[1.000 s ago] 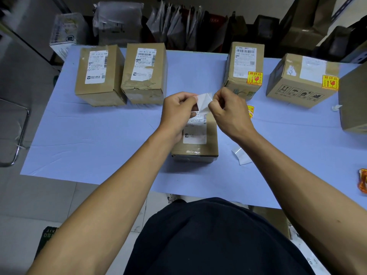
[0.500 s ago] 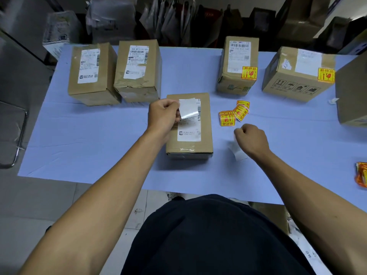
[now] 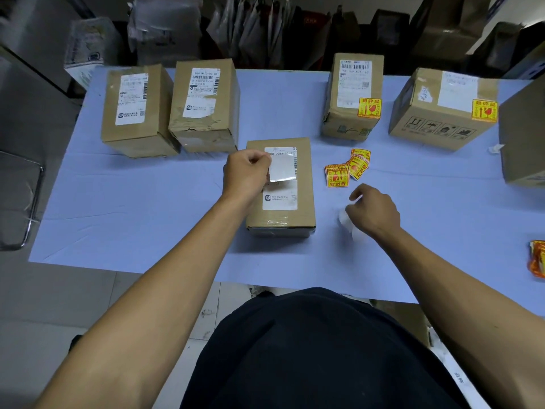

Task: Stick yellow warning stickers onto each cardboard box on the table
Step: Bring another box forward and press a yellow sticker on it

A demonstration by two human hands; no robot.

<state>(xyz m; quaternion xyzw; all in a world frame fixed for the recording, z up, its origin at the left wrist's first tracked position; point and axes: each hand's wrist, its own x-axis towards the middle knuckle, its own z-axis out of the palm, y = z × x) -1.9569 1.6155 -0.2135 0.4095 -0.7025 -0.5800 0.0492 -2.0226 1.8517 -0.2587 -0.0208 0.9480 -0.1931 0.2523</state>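
A cardboard box (image 3: 305, 184) with a white shipping label lies in the middle of the blue table (image 3: 141, 208). My left hand (image 3: 246, 172) pinches a small square sticker (image 3: 282, 170) over that label, its white side facing me. My right hand (image 3: 376, 211) hovers low over the table to the right of the box. Its fingers are curled on a white scrap of backing paper (image 3: 344, 218). Loose yellow warning stickers (image 3: 339, 175) lie just beyond it. Two far-right boxes (image 3: 334, 119) (image 3: 424, 113) carry yellow stickers. Two far-left boxes (image 3: 132, 140) (image 3: 203, 131) carry none.
A larger cardboard box (image 3: 522, 143) stands at the right edge of the table. An orange-yellow bundle (image 3: 537, 262) lies near the front right edge. Bags and parcels are stacked behind the table. A metal chair frame (image 3: 28, 214) stands to the left.
My hands were together above the box, peeling the sticker. My right hand has dropped to the table on the right with the backing paper. The left hand stays over the box with the sticker.
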